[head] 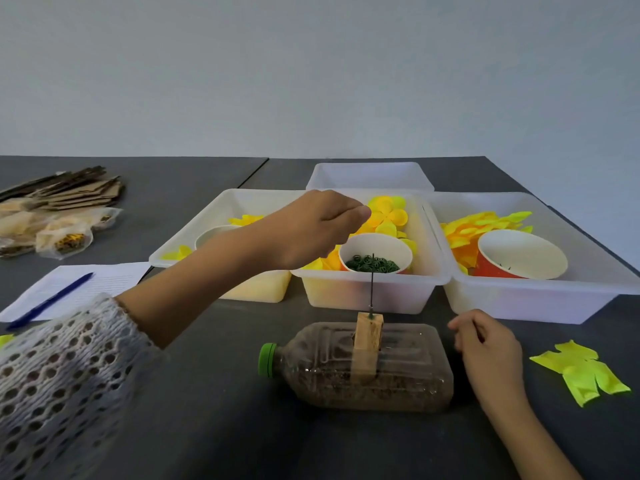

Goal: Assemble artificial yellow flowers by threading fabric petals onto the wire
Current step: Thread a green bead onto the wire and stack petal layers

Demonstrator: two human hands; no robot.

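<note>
Left hand (311,226) raised over the middle tray (374,289), fingertips pinched together; whether they hold anything cannot be told. Right hand (488,344) rests loosely curled, holding nothing, beside the bottle (360,368). Bare wire (372,285) stands upright in the wood block (367,337); yellow petals (388,216) lie in the tray.

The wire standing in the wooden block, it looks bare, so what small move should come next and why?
Probably lower the left hand into the middle tray for a yellow petal: the wire looks bare, and that hand hovers over the petals with fingertips pinched together.
</note>
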